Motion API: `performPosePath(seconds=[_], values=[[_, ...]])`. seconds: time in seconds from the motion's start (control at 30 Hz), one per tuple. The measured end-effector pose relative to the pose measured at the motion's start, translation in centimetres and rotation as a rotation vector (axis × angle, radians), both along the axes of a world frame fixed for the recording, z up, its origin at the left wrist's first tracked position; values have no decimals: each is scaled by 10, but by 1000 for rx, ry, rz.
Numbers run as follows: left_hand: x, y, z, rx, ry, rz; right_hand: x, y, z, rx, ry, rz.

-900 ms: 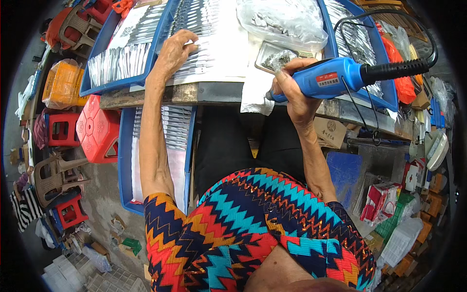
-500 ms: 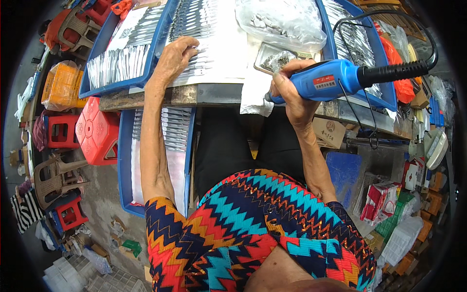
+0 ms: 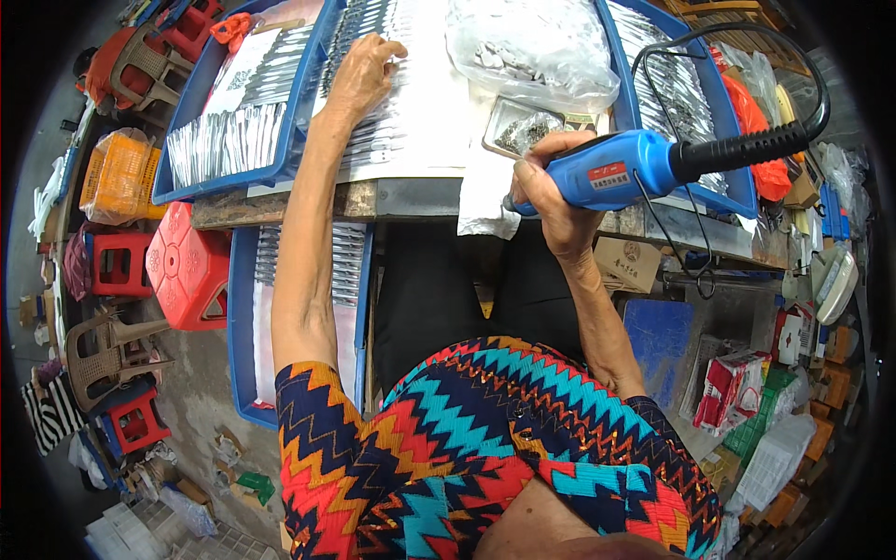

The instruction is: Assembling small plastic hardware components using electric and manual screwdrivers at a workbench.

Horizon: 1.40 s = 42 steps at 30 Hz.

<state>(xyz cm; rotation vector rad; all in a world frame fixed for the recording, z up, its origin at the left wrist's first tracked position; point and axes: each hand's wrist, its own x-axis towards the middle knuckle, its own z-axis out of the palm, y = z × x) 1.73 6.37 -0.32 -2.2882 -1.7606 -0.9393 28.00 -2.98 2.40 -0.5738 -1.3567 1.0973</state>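
My right hand (image 3: pixel 560 191) is wrapped round a blue electric screwdriver (image 3: pixel 611 168) with a black cable, its tip end pointing left above the table's near edge. Rows of slim silver metal pieces (image 3: pixel 378 121) lie side by side on white paper (image 3: pixel 434 112). Over them, my left hand (image 3: pixel 362 79) has its thumb and fingers bent together in a pinch; whatever is between the fingertips is too small to make out. Just beyond the screwdriver sits a small tray of tiny dark screws (image 3: pixel 516 126), with a clear plastic bag of metal parts (image 3: pixel 532 56) behind it.
Blue bins of silver pieces stand at the table's left (image 3: pixel 292 154) and right (image 3: pixel 737 187). Another blue bin (image 3: pixel 238 317) is below the edge. A white cloth (image 3: pixel 487 210) hangs over the front. A red stool (image 3: pixel 187 266) stands at left; the screwdriver's cable (image 3: pixel 826 98) loops at right.
My left hand has moved farther away and slightly right along the rows of metal pieces. My right hand, still holding the screwdriver, has shifted slightly left and nearer.
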Motion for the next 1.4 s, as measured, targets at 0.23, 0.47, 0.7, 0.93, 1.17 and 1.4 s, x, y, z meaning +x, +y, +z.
performPosePath(seconds=[0.23, 0.47, 0.7, 0.93, 1.17, 1.4], values=[[4, 12, -7, 30, 47, 47, -1, 1, 0, 15, -26, 7], [-9, 8, -6, 233, 33, 63, -5, -3, 5, -51, 30, 9], [0, -30, 21, 394, -361, 107, -1, 0, 1, 34, -40, -36], [53, -102, 38, 334, -788, -168, -6, 11, 5, 166, -37, -65], [130, -174, -6, -528, -1597, -121, -4, 22, 0, 617, -252, -117], [163, -172, -22, -605, -1641, -167, -8, 5, 5, 85, 33, -33]])
